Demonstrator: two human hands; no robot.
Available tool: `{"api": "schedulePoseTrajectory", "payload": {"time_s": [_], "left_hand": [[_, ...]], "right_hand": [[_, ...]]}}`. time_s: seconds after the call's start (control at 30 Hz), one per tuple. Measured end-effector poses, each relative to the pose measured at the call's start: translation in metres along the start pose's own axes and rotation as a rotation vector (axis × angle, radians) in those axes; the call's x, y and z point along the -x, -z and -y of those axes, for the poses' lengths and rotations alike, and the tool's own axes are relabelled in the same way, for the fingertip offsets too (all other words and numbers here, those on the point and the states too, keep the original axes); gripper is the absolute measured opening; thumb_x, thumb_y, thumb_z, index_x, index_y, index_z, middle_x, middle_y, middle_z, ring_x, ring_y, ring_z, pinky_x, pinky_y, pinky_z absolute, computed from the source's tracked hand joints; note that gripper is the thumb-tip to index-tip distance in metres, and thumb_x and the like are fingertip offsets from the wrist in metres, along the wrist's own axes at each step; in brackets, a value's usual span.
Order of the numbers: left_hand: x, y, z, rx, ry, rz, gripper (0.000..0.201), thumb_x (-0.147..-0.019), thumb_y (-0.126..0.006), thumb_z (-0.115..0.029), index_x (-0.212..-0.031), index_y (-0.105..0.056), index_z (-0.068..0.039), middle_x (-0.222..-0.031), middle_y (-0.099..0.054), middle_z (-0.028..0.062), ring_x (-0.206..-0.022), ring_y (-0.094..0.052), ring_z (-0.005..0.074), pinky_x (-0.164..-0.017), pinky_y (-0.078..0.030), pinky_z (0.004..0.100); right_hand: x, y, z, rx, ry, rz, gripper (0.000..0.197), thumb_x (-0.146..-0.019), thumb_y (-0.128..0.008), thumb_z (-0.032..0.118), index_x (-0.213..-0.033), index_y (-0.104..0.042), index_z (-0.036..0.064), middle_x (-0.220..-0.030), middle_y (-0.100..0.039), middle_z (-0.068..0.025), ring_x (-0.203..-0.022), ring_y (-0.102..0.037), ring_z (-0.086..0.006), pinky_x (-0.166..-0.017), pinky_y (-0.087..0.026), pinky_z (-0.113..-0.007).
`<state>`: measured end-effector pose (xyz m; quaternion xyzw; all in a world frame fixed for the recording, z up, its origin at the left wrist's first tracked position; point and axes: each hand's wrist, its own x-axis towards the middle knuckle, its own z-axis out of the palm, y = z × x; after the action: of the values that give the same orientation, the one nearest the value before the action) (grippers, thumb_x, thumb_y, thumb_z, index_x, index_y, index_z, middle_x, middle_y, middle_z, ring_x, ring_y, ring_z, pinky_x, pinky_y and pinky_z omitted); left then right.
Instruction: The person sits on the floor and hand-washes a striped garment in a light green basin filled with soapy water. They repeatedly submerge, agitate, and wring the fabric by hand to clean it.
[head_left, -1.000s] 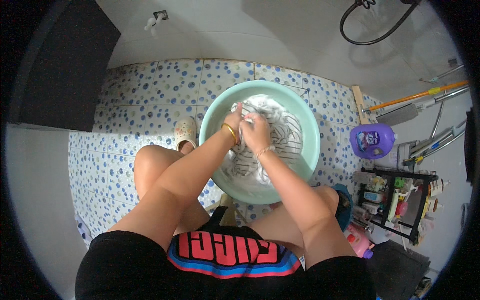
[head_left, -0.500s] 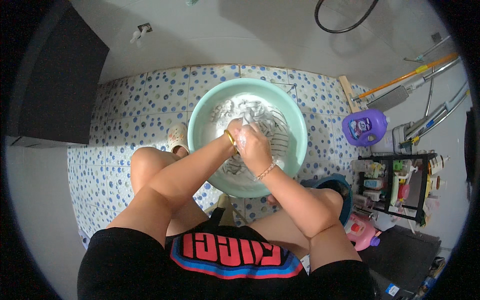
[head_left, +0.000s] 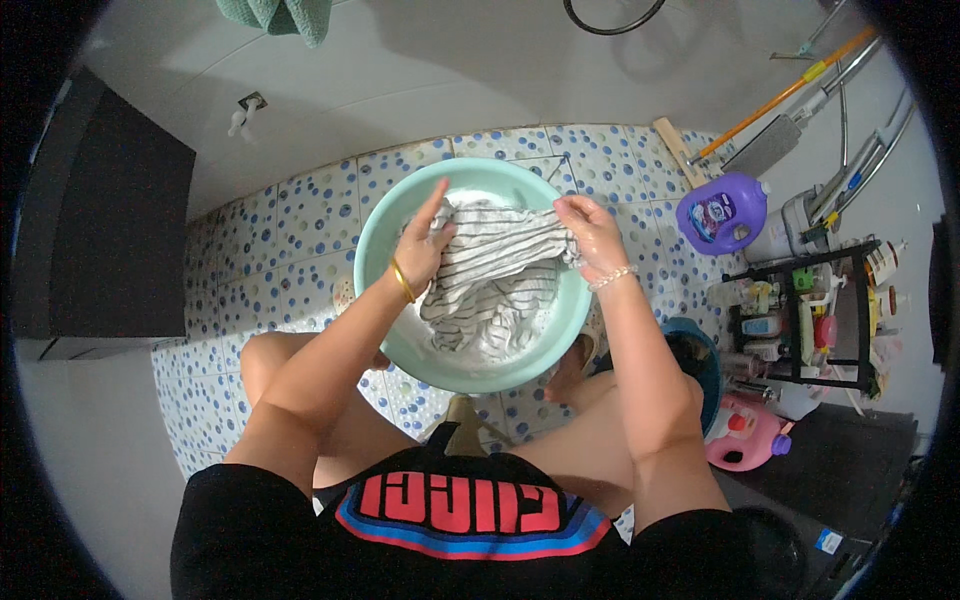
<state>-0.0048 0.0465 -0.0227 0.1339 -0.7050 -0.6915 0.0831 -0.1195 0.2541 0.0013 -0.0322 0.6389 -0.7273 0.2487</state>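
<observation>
Work area: a tiled floor, white with blue and grey dots (head_left: 320, 235). A round, pale mint-green basin (head_left: 500, 175) stood on it in front of the seated person's knees, holding a white fabric garment with thin dark stripes (head_left: 500, 260) and white foam (head_left: 465, 195).

Garment: inside the basin's outline, its upper part spread between the two hands, the remainder bunched below amid the foam.

Right hand (head_left: 592, 235), a pale beaded bracelet (head_left: 613, 277) at the wrist: grip closed on the garment's gathered right end, over the basin's right rim.

Left hand (head_left: 425, 245), a smooth gold-coloured bangle (head_left: 403, 282) at the wrist: at the garment's left edge, index finger extended, thumb against the fabric. Whether this grip was closed on the cloth could not be told.

Surroundings, right side: a purple plastic jug with a handle (head_left: 722, 213) near the wall; a black shelf rack (head_left: 865, 330) with assorted bottles; a dark teal bucket (head_left: 708, 365) beside the right knee; a pink plastic jug with a purple cap (head_left: 745, 435) below the rack.

Upper left: a green textured towel (head_left: 280, 15) hung at the view's edge.
</observation>
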Motion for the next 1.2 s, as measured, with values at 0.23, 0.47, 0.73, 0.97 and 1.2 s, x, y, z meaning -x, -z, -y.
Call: {"api": "schedulePoseTrajectory", "payload": {"time_s": [0.23, 0.47, 0.73, 0.97, 1.2], "left_hand": [[0.013, 0.018, -0.013, -0.335, 0.018, 0.3, 0.05, -0.067, -0.068, -0.024, -0.109, -0.052, -0.002, -0.106, -0.053, 0.0125, -0.096, -0.05, 0.0186, -0.084, -0.037, 0.0274], [0.01, 0.018, -0.017, -0.076, 0.331, 0.341, 0.032, -0.068, -0.068, -0.018, -0.091, -0.057, -0.001, -0.089, -0.059, 0.009, -0.077, -0.057, 0.0154, -0.07, -0.046, 0.027], [-0.015, -0.021, 0.015, 0.74, 0.453, -0.23, 0.027, -0.078, -0.043, 0.001, -0.106, -0.045, -0.002, -0.088, -0.056, 0.0116, -0.075, -0.057, 0.0228, -0.063, -0.05, 0.0334], [0.005, -0.068, -0.014, 0.557, 0.54, -0.23, 0.015, -0.082, -0.042, -0.01, -0.094, -0.051, -0.006, -0.076, -0.054, 0.0069, -0.065, -0.053, 0.0162, -0.055, -0.043, 0.0287], [-0.013, -0.027, 0.052, 0.95, 0.602, 0.104, 0.04, -0.084, -0.036, -0.048, -0.075, -0.048, -0.011, -0.068, -0.053, 0.0061, -0.056, -0.047, 0.0186, -0.057, -0.04, 0.0323]], "right_hand": [[0.03, 0.001, 0.039, 0.589, 0.346, 0.359, 0.027, -0.058, -0.071, 0.006, -0.082, -0.06, 0.0021, -0.093, -0.053, -0.0052, -0.091, -0.049, -0.0154, -0.081, -0.039, -0.027], [0.018, 0.009, 0.009, 0.433, 0.164, 0.211, 0.025, -0.065, -0.066, 0.006, -0.087, -0.056, 0.0002, -0.088, -0.054, -0.0052, -0.08, -0.053, -0.0159, -0.073, -0.043, -0.026], [0.044, -0.084, -0.008, 0.758, 0.791, 0.031, 0.014, -0.071, -0.056, 0.008, -0.082, -0.049, 0.004, -0.087, -0.048, -0.0133, -0.067, -0.051, -0.0328, -0.062, -0.042, -0.037], [0.012, -0.082, -0.022, 0.936, 0.463, -0.203, 0.022, -0.079, -0.05, 0.023, -0.072, -0.051, 0.0023, -0.071, -0.052, -0.0178, -0.064, -0.051, -0.0354, -0.055, -0.041, -0.04], [0.03, -0.105, -0.045, 0.978, 0.718, 0.129, 0.023, -0.08, -0.048, 0.021, -0.078, -0.054, -0.0014, -0.07, -0.054, -0.0186, -0.065, -0.054, -0.0329, -0.057, -0.043, -0.04]]}}
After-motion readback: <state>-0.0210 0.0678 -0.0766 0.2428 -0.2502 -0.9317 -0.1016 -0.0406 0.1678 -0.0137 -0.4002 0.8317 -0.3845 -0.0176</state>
